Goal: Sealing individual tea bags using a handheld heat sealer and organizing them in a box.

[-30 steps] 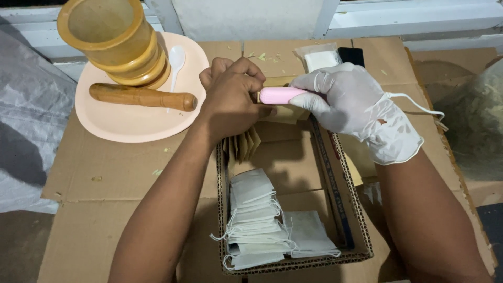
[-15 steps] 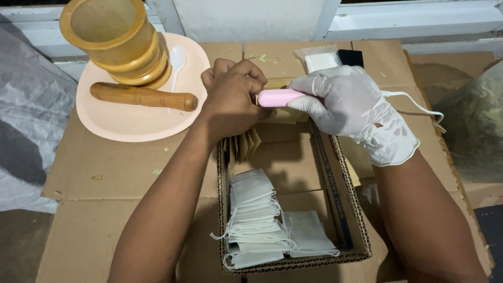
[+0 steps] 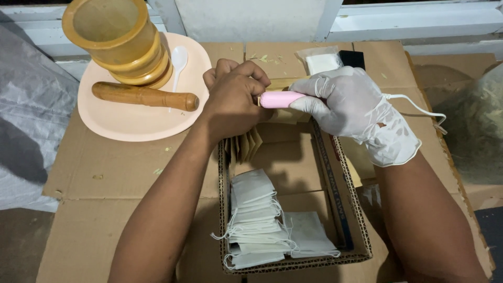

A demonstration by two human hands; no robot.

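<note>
Pink and smooth, the small handheld tool [image 3: 280,99] lies level above the far edge of an open cardboard box [image 3: 340,173]. The right hand [image 3: 351,105], in a white glove, has its grip clamped around the right end of the tool, and a white cord [image 3: 414,105] runs out from behind this hand to the right. The left hand [image 3: 236,97] is bare; its grip is closed into a fist at the left tip of the tool, pinching something small there (what it is, I cannot tell, the fingers hide it).

Inside the box, near the camera, lies a stack of white filter bags [image 3: 257,220] with thin strings, and at the far wall stand some brown paper pieces [image 3: 245,147]. The box rests on flat cardboard sheets [image 3: 105,178] that cover the bench.

To the left of the left hand sits a peach plate [image 3: 131,123]. On it are a wooden mortar [image 3: 118,42], a wooden pestle [image 3: 144,96] lying on its side, and a white plastic spoon [image 3: 178,58] beside the mortar. Behind the right hand is a clear packet [image 3: 320,60] with white contents, and just beside it a black object [image 3: 352,58].
</note>
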